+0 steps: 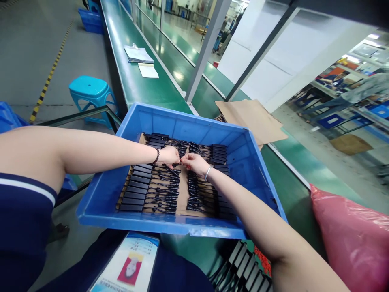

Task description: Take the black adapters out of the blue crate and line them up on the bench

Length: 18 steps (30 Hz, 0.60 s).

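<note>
Both hands meet over the middle of a blue plastic crate (139,221). My left hand (170,156) is closed, fingers curled round a black cable that mostly hides beneath them. From the right, my right hand (196,163) pinches thumb and fingertips together at the cable's end, close to the left fingers. In the crate, slim black boxes with cables lie in two columns, a left column (135,190) and a right column (219,154). Their cables point inward over a brown cardboard sheet (182,194). My forearms cover some of the boxes.
More black boxes with cables (243,263) lie below the crate's near right edge. A pink plastic bag (349,239) bulges at right. Cardboard sheets (249,117) lie behind the crate on the green bench (142,91). Papers (139,54) and a turquoise stool (91,87) are at left.
</note>
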Available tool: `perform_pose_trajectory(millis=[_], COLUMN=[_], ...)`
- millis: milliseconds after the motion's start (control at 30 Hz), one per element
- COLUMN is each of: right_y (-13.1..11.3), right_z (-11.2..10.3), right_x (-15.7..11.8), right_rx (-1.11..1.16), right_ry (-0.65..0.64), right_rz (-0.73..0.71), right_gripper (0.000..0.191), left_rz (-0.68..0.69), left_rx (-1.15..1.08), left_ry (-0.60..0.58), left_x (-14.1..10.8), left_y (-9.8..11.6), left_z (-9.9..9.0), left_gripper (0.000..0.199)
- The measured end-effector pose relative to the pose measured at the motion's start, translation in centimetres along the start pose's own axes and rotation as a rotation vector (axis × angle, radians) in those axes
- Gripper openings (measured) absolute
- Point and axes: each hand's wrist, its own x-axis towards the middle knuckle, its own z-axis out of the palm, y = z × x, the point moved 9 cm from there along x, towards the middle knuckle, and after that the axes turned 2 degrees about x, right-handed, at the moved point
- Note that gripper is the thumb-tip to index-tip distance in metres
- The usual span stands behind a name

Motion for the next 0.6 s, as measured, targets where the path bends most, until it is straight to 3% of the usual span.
perform_pose_trajectory(millis=[233,367,600], right_y=[-0.3,-0.6,0.1], right_z=[-0.1,-0.3,-0.2], right_x=[0.4,0.5,0.7], right_rx=[-0.253,-0.464,-0.466], right_ry=[0.004,0.026,-0.005], right_rz=[-0.084,-0.103,-0.045], right_gripper=[0.005,0.005,0.008], left_rz=[0.007,0.036,0.085], left_rx=[0.012,-0.023,-0.071], left_ry=[0.011,-0.049,-0.096], left_x=[-0.2,0.0,0.2], left_y=[0.1,0.1,0.1], left_z=[-0.1,0.4,0.9], left_gripper=[0.004,0.005,0.003])
